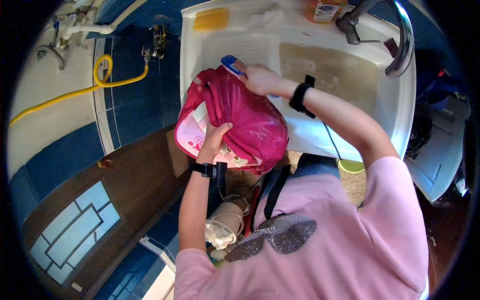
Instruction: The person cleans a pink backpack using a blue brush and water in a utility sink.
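Observation:
A wet magenta fabric bag (255, 117), apparently a backpack, with a pale pink printed panel, lies bunched over the near left part of a white sink (187, 50). Whitish, suds-like streaks mark its cloth. My left hand (214, 139) is closed on a fold of the bag, thumb on top. At the bag's far edge, my right hand (261, 80) grips a blue scrubbing brush (231, 64), its white bristles turned down against the cloth. Part of the brush is hidden under my fingers. Each wrist wears a black strap.
Cloudy brownish water (325, 70) stands in the basin at the right. A chrome faucet (402, 57) arches over its far right corner, beside an orange bottle (324, 11). A yellow block or cloth (211, 19) lies far left. Below are a whitish bucket (225, 222) and a green tub (351, 165).

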Available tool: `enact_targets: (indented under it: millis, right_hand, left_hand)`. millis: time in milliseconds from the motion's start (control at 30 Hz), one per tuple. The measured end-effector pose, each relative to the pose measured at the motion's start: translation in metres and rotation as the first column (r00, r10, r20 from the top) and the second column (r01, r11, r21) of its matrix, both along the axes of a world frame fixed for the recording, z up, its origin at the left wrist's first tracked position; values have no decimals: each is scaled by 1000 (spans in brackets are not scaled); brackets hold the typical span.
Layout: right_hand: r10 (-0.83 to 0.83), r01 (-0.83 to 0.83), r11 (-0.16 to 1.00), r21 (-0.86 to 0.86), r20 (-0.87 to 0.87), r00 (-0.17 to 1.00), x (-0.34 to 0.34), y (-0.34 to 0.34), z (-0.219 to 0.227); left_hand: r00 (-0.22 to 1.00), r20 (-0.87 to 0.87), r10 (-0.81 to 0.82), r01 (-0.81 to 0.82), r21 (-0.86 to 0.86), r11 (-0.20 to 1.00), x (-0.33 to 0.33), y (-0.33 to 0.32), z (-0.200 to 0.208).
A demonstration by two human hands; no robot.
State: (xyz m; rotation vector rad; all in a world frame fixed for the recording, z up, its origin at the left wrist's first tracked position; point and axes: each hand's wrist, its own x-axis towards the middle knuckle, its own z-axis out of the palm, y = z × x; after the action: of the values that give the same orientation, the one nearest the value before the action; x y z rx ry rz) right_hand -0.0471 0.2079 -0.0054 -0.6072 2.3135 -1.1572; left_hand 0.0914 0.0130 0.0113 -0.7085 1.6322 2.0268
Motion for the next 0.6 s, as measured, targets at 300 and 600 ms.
enact_targets:
  millis: [300,600]
  right_hand:
    - [35,-37,999,14,112,993,54,37,37]
    - [8,-3,997,73,-66,998,-15,-5,-41]
  left_hand:
    - [1000,26,-14,12,75,997,3,-9,-3]
    - [997,-55,-52,52,-6,999,-13,11,-1]
